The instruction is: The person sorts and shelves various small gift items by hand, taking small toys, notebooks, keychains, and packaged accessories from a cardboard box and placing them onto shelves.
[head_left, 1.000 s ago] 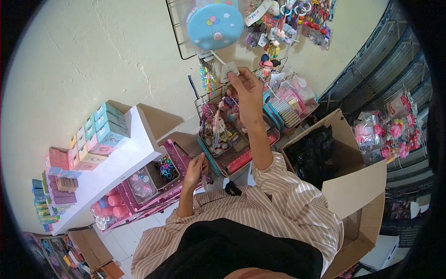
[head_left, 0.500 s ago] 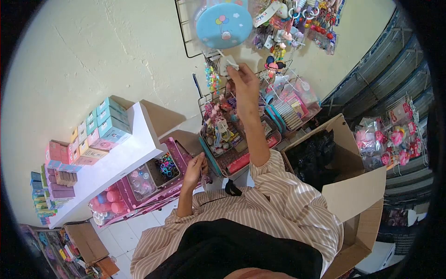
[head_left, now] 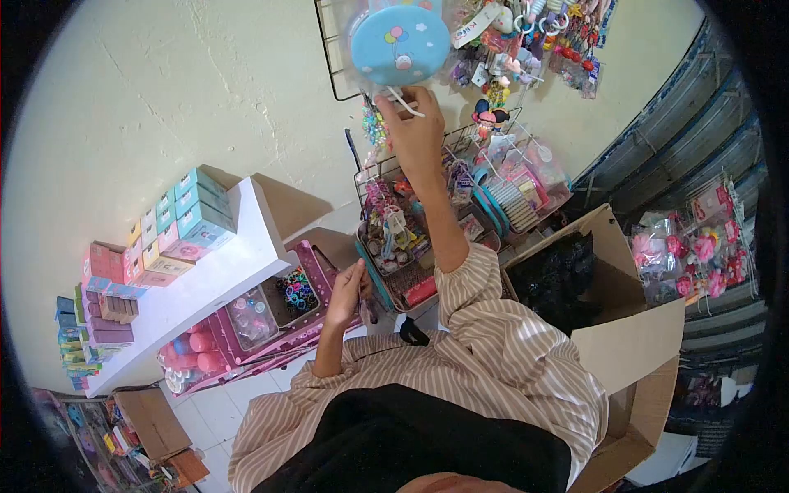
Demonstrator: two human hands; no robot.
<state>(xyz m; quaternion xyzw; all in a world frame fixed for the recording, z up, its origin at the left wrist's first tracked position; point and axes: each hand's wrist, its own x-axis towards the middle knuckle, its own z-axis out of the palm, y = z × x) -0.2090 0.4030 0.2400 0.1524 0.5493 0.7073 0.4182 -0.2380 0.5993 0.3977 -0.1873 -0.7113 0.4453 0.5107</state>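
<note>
My right hand (head_left: 415, 127) reaches up to a white display hook (head_left: 404, 102) on the wall grid, its fingers curled around the hook. What those fingers pinch is hidden behind them. Strands of colourful beads (head_left: 374, 125) hang just left of the thumb. Right above is a round light-blue pouch (head_left: 400, 45) with a balloon picture. Down at waist height my left hand (head_left: 348, 294) is closed, and a small dark, partly clear item (head_left: 367, 311) pokes out beneath it, too small to name. A wire basket of trinkets (head_left: 394, 283) lies between the hands.
Keychains (head_left: 501, 66) hang at upper right. A cardboard box (head_left: 616, 283) with black plastic stands on the right, near packaged pink accessories (head_left: 699, 255). On the left, a white shelf (head_left: 185, 300) carries small boxes, above a pink trolley (head_left: 308, 341) with trays.
My right hand has moved up and inward along the hook, toward the wall. The white card it pinched before is now hidden. My left hand has barely moved.
</note>
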